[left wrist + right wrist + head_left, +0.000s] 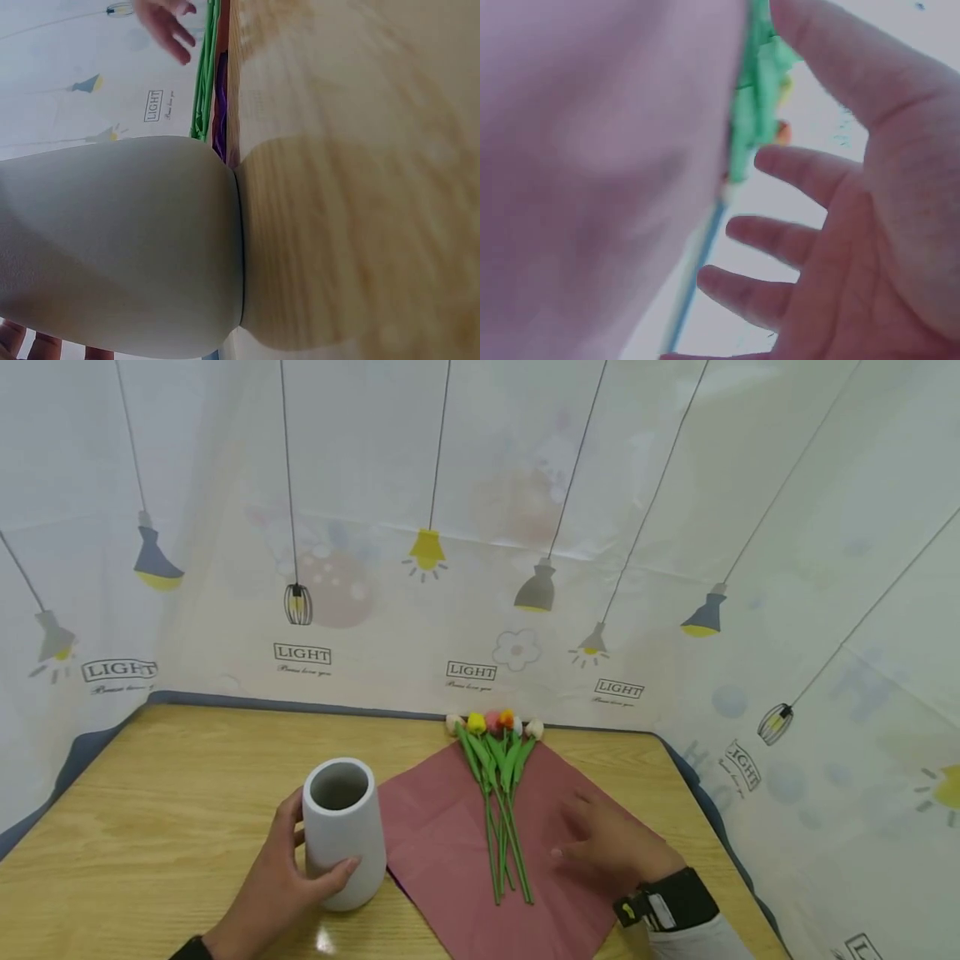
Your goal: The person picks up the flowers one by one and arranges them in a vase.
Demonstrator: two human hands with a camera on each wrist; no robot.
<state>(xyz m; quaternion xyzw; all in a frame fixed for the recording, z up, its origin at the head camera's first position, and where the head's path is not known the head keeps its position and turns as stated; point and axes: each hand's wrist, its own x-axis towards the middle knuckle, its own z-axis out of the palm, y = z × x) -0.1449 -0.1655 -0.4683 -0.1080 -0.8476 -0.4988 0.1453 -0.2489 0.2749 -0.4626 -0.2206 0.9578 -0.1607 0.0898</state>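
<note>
A white vase (345, 852) stands upright on the wooden table, its round mouth facing up. My left hand (288, 864) grips it from the left side, thumb across the front and fingers behind. In the left wrist view the vase (127, 247) fills the left half, its base right at the tabletop. Artificial tulips (501, 768) with green stems lie on a sheet of dusty red paper (435, 827), blooms toward the far edge. Over the paper's right part, my right hand (611, 839) is held with fingers spread, apart from the stems and holding nothing.
The wooden table (195, 793) ends at a dark blue edge against a white wall covering (375, 468) printed with hanging lamps. A strip of purple (221, 105) shows beside the stems in the left wrist view.
</note>
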